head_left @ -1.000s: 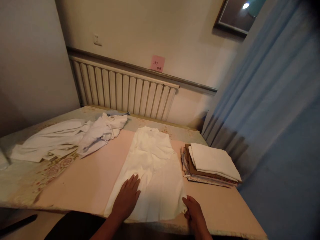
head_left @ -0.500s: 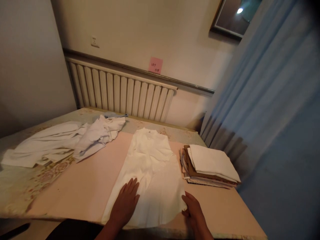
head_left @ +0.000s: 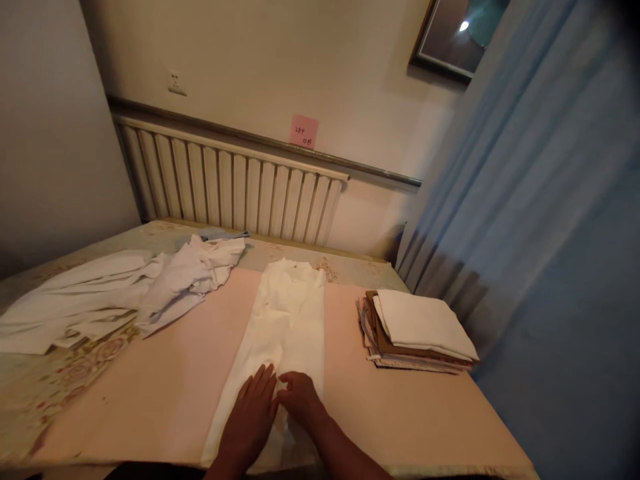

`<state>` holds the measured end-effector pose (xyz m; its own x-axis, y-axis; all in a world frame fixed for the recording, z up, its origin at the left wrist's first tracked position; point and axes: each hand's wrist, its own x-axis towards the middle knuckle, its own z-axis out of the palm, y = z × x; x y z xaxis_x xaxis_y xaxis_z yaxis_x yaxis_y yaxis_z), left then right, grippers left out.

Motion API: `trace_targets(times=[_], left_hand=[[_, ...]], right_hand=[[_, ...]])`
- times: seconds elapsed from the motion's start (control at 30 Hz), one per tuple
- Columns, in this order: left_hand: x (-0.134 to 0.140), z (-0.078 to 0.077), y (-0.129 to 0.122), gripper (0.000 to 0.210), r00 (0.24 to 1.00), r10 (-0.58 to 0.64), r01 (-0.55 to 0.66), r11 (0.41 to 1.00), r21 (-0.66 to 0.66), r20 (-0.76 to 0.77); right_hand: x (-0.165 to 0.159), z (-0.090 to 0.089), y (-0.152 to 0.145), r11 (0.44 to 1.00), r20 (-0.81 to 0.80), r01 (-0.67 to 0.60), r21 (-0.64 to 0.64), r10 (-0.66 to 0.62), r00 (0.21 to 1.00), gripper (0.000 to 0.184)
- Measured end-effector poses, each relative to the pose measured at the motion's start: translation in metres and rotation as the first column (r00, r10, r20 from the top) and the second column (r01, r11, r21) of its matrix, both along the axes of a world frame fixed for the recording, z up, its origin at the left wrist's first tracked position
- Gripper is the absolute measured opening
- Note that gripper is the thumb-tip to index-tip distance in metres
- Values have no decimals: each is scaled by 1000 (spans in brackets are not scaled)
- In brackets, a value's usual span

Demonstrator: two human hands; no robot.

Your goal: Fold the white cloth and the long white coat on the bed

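Note:
A white shirt (head_left: 295, 320) lies lengthwise on the pink sheet, its collar toward the wall and its right side folded over the middle. My left hand (head_left: 250, 413) rests flat on its lower part with the fingers stretched out. Close beside it, my right hand (head_left: 303, 400) pinches the edge of the folded-over side, near the shirt's middle line. The hem by my wrists is partly hidden by my forearms.
On the right sits a stack of folded clothes (head_left: 425, 327) with a white piece on top, next to a blue curtain (head_left: 500, 233). Crumpled white garments (head_left: 185, 280) lie to the left on the flowered cover. A radiator (head_left: 225, 187) stands behind the table.
My right hand has moved left, carrying the shirt's right side over onto the middle, so the shirt is now narrower. My left hand has stayed pressed on the cloth.

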<state>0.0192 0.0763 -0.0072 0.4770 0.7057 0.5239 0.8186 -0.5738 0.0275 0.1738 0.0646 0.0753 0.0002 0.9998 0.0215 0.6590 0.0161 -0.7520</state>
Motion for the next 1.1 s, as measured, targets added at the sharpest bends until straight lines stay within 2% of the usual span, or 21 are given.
trace_targets(times=[0.07, 0.17, 0.3, 0.43, 0.57, 0.73, 0.83, 0.9, 1.0, 1.07, 1.1], left_hand=[[-1, -2, 1, 44, 1000, -15, 15, 1000, 4, 4], [-2, -2, 1, 46, 999, -31, 31, 999, 7, 25], [-1, 2, 0, 45, 1000, -21, 21, 1000, 2, 23], [0, 7, -3, 45, 1000, -12, 12, 1000, -8, 17], [-1, 11, -5, 44, 1000, -19, 19, 999, -30, 23], [-2, 10, -4, 42, 995, -36, 43, 996, -77, 98], [-3, 13, -3, 38, 967, 1, 26, 994, -106, 255], [-4, 23, -5, 37, 927, 71, -17, 989, -149, 368], [-3, 49, -8, 35, 870, 215, -53, 936, -347, 445], [-1, 65, -10, 32, 851, 344, -63, 817, -574, 396], [0, 71, -11, 29, 851, 376, -70, 773, -630, 366]], right_hand=[[-7, -11, -3, 999, -3, 30, -33, -30, 1000, 40], [-4, -17, -11, 997, -4, 58, -60, -58, 998, 36], [5, -12, -24, 997, -75, 10, -82, -16, 997, 26], [14, -7, -38, 995, -193, 15, -97, -34, 981, 27], [34, -11, -53, 993, -206, 116, 5, -113, 972, 22], [76, -33, -71, 940, -130, 288, 185, -267, 955, 23], [98, -48, -80, 921, -74, 275, 277, -265, 961, 24], [106, -54, -84, 918, -44, 231, 322, -230, 972, 24], [108, -57, -86, 910, -8, 194, 365, -206, 979, 25], [106, -57, -86, 904, 25, 186, 385, -211, 977, 24], [105, -58, -86, 902, 41, 177, 394, -209, 977, 25]])
